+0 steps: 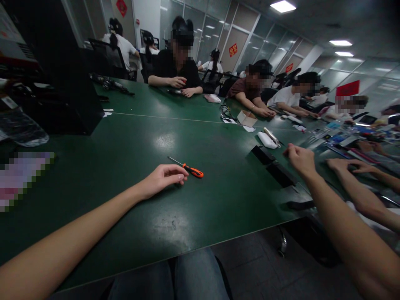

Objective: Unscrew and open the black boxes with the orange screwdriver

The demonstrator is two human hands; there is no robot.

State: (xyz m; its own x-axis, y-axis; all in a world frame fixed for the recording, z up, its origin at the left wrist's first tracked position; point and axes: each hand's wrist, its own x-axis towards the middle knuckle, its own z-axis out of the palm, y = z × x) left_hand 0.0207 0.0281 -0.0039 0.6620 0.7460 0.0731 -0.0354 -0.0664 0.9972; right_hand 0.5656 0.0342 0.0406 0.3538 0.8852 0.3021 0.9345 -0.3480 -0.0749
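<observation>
An orange and black screwdriver lies on the green table, its thin metal shaft pointing to the back left. My left hand rests on the table just in front of it. Its fingers are loosely bent and hold nothing; whether the fingertips touch the handle I cannot tell. Over at the right, my right hand is raised with its fingers closed, and what is in them, if anything, is hidden. Two black boxes lie left of that hand, beside a white object just beyond.
A co-worker's hands are close to my right forearm. Across the table sits a person in black holding something small. A small open carton and cables lie farther back. A tall black cabinet stands at left.
</observation>
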